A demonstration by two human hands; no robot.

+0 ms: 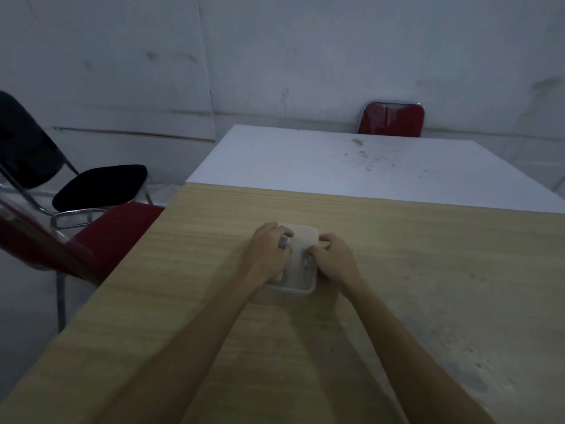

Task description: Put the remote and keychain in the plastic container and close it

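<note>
A small clear plastic container (301,287) sits on the wooden table (214,301), with a translucent white lid (302,240) lying over its top. My left hand (267,255) grips the lid's left edge, with grey lid clips showing by the fingers. My right hand (334,260) presses on the right edge with curled fingers. Dim shapes show through the lid near the right side; I cannot tell if they are the remote or the keychain.
A white table (351,166) butts against the far edge of the wooden one. A red chair (393,119) stands behind it. At the left stand a black folding chair (97,186) and a red chair (113,234) close to the table's edge.
</note>
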